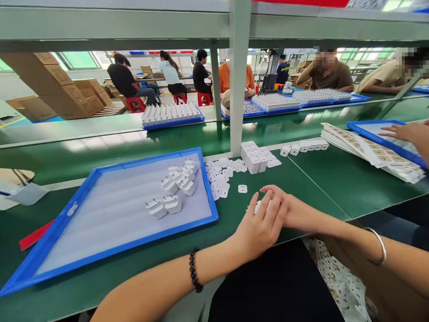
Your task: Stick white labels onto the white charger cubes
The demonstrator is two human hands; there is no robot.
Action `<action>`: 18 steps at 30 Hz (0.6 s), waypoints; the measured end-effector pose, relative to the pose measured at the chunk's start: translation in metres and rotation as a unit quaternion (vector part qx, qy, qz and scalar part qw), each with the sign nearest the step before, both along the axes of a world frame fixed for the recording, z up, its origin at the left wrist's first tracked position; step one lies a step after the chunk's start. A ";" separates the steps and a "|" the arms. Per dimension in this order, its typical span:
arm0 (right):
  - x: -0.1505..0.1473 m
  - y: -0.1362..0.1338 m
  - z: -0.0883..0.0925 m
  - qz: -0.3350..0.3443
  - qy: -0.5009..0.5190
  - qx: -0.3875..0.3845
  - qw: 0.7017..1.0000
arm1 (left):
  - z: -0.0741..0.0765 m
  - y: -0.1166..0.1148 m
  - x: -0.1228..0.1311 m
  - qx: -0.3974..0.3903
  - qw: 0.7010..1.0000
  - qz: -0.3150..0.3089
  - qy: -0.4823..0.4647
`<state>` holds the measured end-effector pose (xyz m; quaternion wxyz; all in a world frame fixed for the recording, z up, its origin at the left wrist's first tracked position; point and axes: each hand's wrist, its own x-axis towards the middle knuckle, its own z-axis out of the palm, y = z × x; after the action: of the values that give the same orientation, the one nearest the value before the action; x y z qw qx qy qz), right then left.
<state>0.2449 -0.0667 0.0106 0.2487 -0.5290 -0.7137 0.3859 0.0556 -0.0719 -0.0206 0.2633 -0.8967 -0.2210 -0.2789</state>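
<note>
Near the table's front edge, my left hand [259,228] and my right hand [284,203] are closed together around a white plug adapter [258,206]. Only a small part of it shows between the fingers; the rest is hidden. Just beyond them a single white square cover plate [242,188] lies flat on the green table. To the left, a blue-rimmed tray [134,241] carries several white plug adapters [172,204] with their pins up. Loose white cover plates [221,179] are spread along the tray's right edge, beside a stacked block of plates [253,157].
A row of white adapters [304,146] stands at the back right. Sheets of tan labels [372,152] lie by another blue tray [375,125], where another person's hand [409,134] reaches in. A grey post [236,89] rises behind the plates. A red strip [35,235] lies left.
</note>
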 end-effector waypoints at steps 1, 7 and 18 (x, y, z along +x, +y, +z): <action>-0.013 -0.004 0.002 0.013 0.018 -0.004 1.000 | -0.002 0.000 0.001 -0.040 0.999 0.014 0.003; -0.045 -0.007 0.004 0.015 0.105 -0.118 0.987 | 0.000 0.010 -0.020 -0.259 0.965 0.030 0.008; -0.043 0.099 0.020 0.150 -0.030 -0.095 0.984 | -0.002 0.011 -0.057 -0.482 0.841 -0.106 -0.224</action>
<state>0.2016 0.0325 0.0311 0.1152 -0.4489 -0.7523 0.4682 -0.0012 -0.0613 -0.0229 -0.2897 -0.8413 -0.2846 -0.3569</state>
